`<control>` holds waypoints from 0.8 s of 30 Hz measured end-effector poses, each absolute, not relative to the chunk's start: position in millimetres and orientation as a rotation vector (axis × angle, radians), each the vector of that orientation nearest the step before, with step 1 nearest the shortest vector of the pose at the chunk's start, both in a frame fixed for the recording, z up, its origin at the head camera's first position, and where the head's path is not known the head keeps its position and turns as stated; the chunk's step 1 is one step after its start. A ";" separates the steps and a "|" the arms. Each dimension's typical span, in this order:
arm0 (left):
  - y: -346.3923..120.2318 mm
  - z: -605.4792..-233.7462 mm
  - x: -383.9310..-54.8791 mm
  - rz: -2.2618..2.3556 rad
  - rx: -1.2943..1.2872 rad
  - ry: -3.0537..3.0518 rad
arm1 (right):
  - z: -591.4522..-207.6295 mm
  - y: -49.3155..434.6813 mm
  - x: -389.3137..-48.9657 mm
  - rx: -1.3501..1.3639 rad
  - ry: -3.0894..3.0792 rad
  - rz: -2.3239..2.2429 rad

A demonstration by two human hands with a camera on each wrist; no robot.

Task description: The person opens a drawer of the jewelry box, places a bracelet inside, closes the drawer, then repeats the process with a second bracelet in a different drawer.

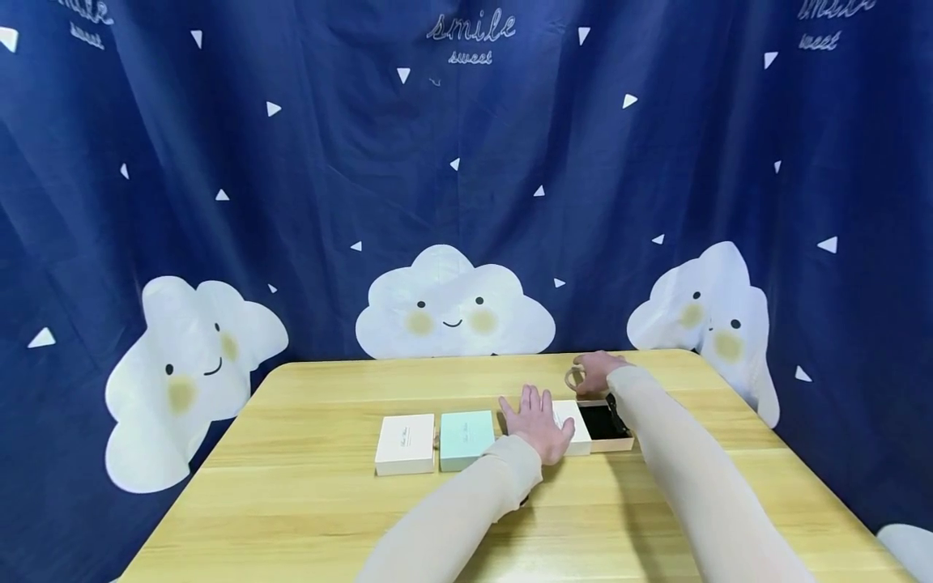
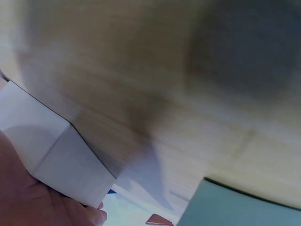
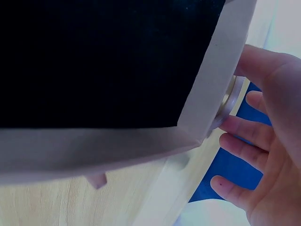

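Note:
My right hand (image 1: pixel 599 370) pinches a bangle (image 1: pixel 574 378) between thumb and fingers, just behind the drawn-out tray (image 1: pixel 612 445) of a white box. In the right wrist view the bangle (image 3: pixel 230 103) is partly hidden by the tray wall, and the tray's black lining (image 3: pixel 103 61) fills much of the picture. With fingers straight and spread, my left hand (image 1: pixel 538 427) rests against the white sleeve (image 1: pixel 575 429) of that box. The left wrist view shows the sleeve (image 2: pixel 70 155) beside this hand.
Left of my left hand stand a mint-green box (image 1: pixel 466 440) and a white box (image 1: pixel 406 444), both with printed lids. All lie on a wooden table (image 1: pixel 291 486). A dark blue curtain (image 1: pixel 452 162) with clouds hangs behind the table's far edge.

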State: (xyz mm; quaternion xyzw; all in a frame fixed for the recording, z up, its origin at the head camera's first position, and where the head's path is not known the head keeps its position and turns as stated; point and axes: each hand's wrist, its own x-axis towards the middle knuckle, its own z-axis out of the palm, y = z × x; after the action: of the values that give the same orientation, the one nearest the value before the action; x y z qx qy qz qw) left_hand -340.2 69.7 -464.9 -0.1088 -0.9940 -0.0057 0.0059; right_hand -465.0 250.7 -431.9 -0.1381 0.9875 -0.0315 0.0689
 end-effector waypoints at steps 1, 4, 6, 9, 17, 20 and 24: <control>69.9 -464.7 -339.8 -0.021 -0.343 -3.112 | -431.4 251.2 -463.6 -0.416 2.975 -0.096; 70.1 -463.7 -338.6 -0.019 -0.347 -3.113 | -428.1 251.5 -457.6 -0.412 2.982 -0.106; 70.1 -463.9 -338.9 -0.010 -0.345 -3.118 | -425.8 251.7 -453.3 -0.420 2.990 -0.105; 70.1 -464.7 -340.2 -0.002 -0.347 -3.132 | -422.3 251.6 -448.0 -0.424 2.996 -0.105; 70.7 -467.4 -343.1 0.000 -0.360 -3.126 | -414.6 253.4 -442.9 -0.465 3.022 -0.023; 70.3 -467.9 -343.1 -0.019 -0.368 -3.121 | -412.5 254.9 -440.4 -0.475 3.024 -0.023; 68.5 -466.9 -342.1 -0.032 -0.366 -3.122 | -409.7 257.7 -435.7 -0.500 3.026 -0.022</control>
State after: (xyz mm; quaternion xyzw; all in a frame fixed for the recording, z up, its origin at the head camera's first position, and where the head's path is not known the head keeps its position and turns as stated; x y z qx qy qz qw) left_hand -342.1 68.5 -466.9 -0.1165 -0.9931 -0.0101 -0.0009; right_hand -435.7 257.7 -409.7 -0.1629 0.9859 -0.0070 0.0373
